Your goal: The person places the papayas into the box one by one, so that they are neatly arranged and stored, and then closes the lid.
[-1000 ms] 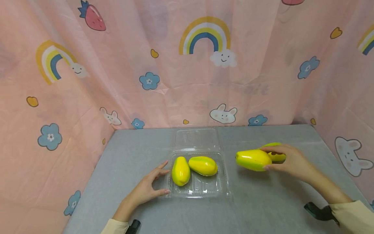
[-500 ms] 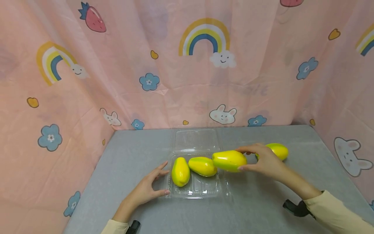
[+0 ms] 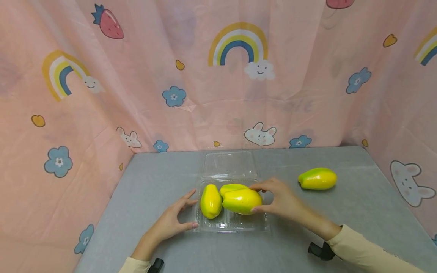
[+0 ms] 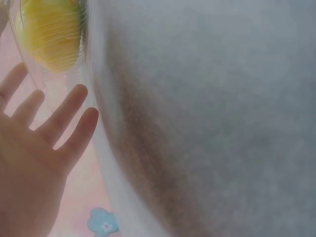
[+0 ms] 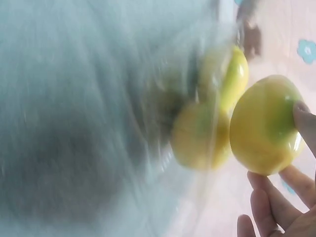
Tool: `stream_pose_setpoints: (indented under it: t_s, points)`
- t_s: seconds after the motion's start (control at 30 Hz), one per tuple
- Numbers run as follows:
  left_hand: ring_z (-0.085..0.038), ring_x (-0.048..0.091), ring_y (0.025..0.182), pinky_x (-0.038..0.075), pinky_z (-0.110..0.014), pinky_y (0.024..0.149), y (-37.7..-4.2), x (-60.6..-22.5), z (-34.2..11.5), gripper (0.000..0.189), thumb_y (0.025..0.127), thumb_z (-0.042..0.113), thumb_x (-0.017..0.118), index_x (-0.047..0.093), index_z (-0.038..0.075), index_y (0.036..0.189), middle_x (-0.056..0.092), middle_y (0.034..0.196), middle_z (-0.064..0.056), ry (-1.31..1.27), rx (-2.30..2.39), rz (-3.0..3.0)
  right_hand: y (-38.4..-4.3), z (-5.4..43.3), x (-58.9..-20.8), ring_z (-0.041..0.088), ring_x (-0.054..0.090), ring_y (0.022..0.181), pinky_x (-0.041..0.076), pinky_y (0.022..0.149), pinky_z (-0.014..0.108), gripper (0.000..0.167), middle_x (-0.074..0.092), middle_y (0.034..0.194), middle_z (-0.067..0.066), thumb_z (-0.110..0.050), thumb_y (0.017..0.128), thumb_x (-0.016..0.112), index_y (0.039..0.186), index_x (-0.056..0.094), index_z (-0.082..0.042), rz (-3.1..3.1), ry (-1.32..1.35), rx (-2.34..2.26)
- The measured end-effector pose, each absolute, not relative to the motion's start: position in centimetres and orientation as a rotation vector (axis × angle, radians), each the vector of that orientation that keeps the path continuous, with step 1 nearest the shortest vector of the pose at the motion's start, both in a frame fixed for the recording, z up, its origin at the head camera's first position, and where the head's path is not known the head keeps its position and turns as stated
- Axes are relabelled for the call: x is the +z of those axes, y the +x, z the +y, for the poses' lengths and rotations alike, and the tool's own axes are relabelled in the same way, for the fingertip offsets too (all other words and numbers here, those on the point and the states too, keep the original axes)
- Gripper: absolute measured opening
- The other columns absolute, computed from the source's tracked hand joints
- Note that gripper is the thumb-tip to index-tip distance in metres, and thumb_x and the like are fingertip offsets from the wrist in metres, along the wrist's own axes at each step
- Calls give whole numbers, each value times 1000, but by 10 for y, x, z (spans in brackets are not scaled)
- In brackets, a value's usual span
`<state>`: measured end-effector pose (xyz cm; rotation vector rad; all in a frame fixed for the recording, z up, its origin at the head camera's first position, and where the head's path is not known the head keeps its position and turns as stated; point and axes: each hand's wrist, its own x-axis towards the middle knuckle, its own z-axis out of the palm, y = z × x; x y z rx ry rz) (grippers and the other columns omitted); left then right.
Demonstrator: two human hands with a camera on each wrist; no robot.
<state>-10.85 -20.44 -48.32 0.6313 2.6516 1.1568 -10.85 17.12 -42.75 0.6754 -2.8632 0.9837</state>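
Observation:
My right hand (image 3: pixel 283 199) holds a glossy yellow-green papaya (image 3: pixel 242 201) by its broad end, thumb and fingers on opposite sides. It is held above a clear plastic clamshell box (image 3: pixel 239 229), whose lid (image 3: pixel 228 163) lies folded back. In the box one papaya (image 3: pixel 211 201) lies lengthwise at the left. Beside it, another papaya (image 3: pixel 232 187) is mostly hidden behind the held one. The right wrist view shows the held papaya (image 5: pixel 264 126) apart from the table, closer to the camera than the others. My left hand (image 3: pixel 172 222) has its fingers spread, fingertips right at the box's left side.
One more papaya (image 3: pixel 318 179) lies on the grey table (image 3: pixel 153 170) to the right of the box. A pink patterned curtain (image 3: pixel 191 125) borders the table at the back and sides.
My right hand has carried the papaya leftward from the right part of the table to above the box. The papaya left behind at right has come into full view. The left hand stays put.

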Motion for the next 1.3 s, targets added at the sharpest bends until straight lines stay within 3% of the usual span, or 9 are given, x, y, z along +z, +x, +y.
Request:
stream_pose_setpoints:
  t_s: [0.3,0.8,1.0,1.3]
  points:
    - [-24,46,142,44,-54,111,-109,-487,-205,91,76,39,84,36,31,152,49,152,7,635,1142,2668,-99,158,-443,10,55,94,50,78,24,64,64,102,-14,-53,66,85,121,70,-24,-2849,740,961]
    - [-20,47,141,44,-52,112,-108,-487,-205,85,76,38,85,42,29,149,37,159,13,631,1158,2655,-96,166,-454,4,48,93,40,78,24,65,63,100,-14,-49,61,90,119,71,-27,-2836,660,903]
    - [-21,48,140,44,-53,111,-108,-486,-205,91,76,36,85,37,29,152,44,155,8,637,1170,2656,-95,167,-454,4,48,95,40,80,25,65,62,103,-14,-47,61,90,121,71,-28,-2875,646,915]
    - [-17,47,141,44,-50,112,-106,-485,-205,76,76,39,84,49,30,143,28,164,13,629,1157,2649,-95,168,-459,7,49,97,41,80,27,63,63,103,-12,-49,63,89,120,71,-28,-2856,669,911]
